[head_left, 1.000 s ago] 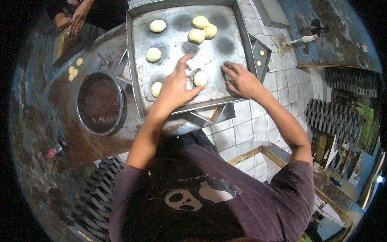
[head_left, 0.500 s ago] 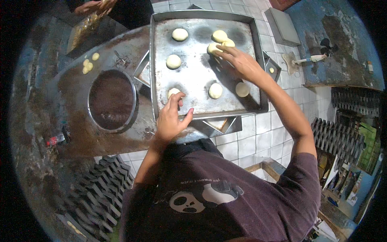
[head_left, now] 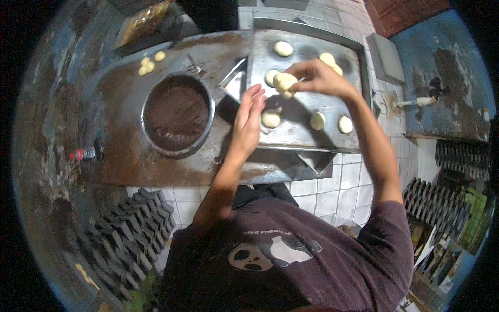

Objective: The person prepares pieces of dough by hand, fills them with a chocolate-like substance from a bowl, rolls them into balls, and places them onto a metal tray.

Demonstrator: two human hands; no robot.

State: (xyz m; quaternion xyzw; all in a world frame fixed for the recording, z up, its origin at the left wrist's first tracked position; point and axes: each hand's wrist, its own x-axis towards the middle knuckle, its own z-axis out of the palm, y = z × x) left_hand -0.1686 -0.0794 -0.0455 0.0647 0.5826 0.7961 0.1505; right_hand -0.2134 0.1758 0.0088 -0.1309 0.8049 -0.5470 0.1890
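The right hand (head_left: pixel 321 78) has just picked a yellow dough ball (head_left: pixel 285 85) from the small pile (head_left: pixel 327 59) and now holds it up over the tray (head_left: pixel 291 137). Its fingers pinch the ball. Two balls show in the pile, so there is one less there. The left hand (head_left: pixel 246 125) is empty, its fingers stretched out by the tray's left edge, near a pale ball (head_left: pixel 271 119). A round bowl (head_left: pixel 212 115) sits on the counter (head_left: pixel 125 166).
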